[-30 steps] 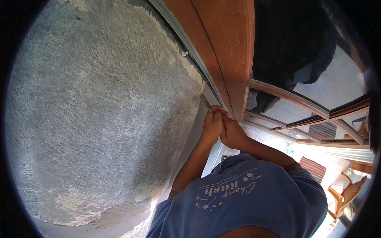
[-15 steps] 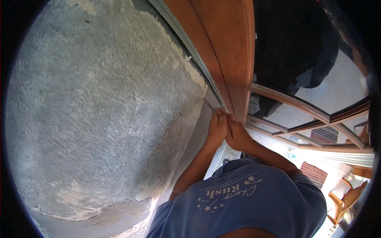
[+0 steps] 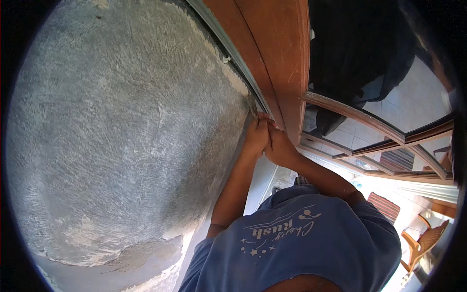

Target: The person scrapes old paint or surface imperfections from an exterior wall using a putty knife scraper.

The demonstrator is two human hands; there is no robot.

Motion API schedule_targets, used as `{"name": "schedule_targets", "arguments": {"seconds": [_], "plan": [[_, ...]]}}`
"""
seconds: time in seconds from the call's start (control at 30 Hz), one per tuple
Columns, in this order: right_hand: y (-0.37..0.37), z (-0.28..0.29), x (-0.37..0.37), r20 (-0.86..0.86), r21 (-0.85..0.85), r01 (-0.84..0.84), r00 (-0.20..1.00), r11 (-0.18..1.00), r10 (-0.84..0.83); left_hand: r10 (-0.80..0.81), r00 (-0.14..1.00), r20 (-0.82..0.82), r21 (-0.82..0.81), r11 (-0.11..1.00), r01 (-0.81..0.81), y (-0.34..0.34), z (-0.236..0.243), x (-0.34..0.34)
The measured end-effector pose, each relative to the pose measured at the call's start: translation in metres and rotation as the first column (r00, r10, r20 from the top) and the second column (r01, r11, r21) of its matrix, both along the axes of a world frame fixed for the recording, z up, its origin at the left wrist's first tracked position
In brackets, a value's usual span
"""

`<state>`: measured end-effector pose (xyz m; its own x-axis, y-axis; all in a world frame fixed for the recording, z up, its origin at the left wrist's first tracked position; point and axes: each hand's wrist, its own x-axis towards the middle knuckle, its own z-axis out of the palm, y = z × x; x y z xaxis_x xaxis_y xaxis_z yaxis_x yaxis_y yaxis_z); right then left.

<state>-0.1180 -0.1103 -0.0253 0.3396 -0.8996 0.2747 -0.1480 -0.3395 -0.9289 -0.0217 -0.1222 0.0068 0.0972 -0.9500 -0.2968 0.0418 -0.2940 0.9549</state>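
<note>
Tool [image 3: 252, 105] sticks up past your fingers, thin, its far end at the edge of the rough wall [image 3: 141, 121], just beside the grey strip [image 3: 222, 36] along the wooden frame [image 3: 282, 53]. Your left hand [image 3: 257, 138] is curled around its lower part. Your right hand [image 3: 281, 148] presses against the left; whether its fingers grip too, I cannot tell.

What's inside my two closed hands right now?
The end of a thin tool shows beyond your left hand; the rest, and whatever your right hand grips, is covered.
</note>
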Motion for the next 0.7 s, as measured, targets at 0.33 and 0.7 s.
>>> {"name": "schedule_targets", "arguments": {"seconds": [0.33, 0.7], "plan": [[0.009, 0.006, -0.018, -0.118, 0.099, -0.096, 0.987, 0.990, 0.108, 0.060, 0.982, -0.182, 0.002, 0.998, -0.061, 0.015, -0.011, -0.009], [0.000, 0.005, -0.011, -0.015, 0.036, -0.048, 0.999, 0.998, 0.048, 0.019, 0.999, -0.048, -0.014, 1.000, -0.020, 0.004, 0.005, -0.010]]}}
